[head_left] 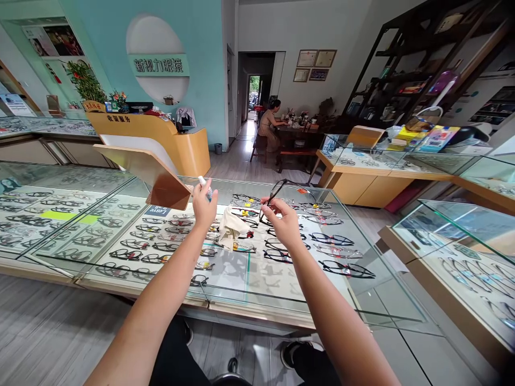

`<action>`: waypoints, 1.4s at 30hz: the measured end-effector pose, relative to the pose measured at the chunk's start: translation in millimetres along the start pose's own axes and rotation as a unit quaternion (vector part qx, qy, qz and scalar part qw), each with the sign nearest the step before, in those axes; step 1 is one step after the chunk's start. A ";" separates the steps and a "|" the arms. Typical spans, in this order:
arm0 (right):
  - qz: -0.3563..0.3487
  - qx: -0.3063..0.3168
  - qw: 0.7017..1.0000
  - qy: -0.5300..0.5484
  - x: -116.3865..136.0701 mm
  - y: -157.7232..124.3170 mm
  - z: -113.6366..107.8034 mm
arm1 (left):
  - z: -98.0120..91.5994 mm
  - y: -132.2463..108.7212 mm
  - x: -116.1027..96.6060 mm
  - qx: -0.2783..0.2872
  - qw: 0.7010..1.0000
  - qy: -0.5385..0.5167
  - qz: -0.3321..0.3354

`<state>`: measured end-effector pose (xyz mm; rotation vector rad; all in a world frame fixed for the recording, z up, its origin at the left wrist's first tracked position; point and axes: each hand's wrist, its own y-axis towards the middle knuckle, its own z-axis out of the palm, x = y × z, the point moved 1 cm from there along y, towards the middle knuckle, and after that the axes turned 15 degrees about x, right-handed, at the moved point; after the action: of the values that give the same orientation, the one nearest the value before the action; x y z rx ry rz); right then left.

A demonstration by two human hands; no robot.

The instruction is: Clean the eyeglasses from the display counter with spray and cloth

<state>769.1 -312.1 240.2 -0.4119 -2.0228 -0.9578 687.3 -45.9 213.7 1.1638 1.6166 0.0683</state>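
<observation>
My left hand is closed around a small white spray bottle, held above the glass display counter. My right hand pinches a pair of black-framed glasses with an orange tag, lifted just above the counter. The bottle's top points toward the glasses. A crumpled pale cleaning cloth lies on the glass between my two hands. Under the glass sit several rows of spectacle frames.
A tilted wooden-backed mirror stands on the counter at the left. More glass cases stand left and right. A yellow reception desk is behind. Another person sits at a far table. Dark shelving fills the right wall.
</observation>
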 end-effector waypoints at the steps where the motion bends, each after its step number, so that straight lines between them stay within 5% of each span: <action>1: 0.000 0.000 1.000 0.004 0.1 0.1 -0.2 | -1.1 -1.6 -6.7 0.000 0.999 -0.034 0.020; 7: 0.015 0.027 0.998 0.063 0.9 0.4 -0.7 | 4.0 -16.8 -46.8 0.112 0.957 -0.255 0.080; 16: 0.014 0.077 0.992 0.104 0.6 0.6 -0.2 | 13.0 -28.3 -64.8 0.319 0.816 -0.476 -0.074; 30: 0.023 0.112 0.988 0.108 3.1 0.0 1.8 | -7.2 -23.2 -78.8 0.396 0.698 -0.570 -0.178; 33: 0.020 0.124 0.987 0.104 4.5 -0.7 3.1 | -2.4 -24.1 -76.0 0.401 0.704 -0.557 -0.182; 38: 0.012 0.183 0.978 0.095 11.7 -5.4 10.3 | 10.8 -29.9 -69.9 0.354 0.819 -0.425 -0.152; 42: 0.008 0.226 0.969 0.098 17.1 -10.6 18.6 | 15.4 -34.4 -66.9 0.343 0.857 -0.361 -0.133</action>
<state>742.5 -305.9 242.1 -0.0797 -1.9753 -0.4789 672.5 -118.0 235.3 1.2478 1.0960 -1.0854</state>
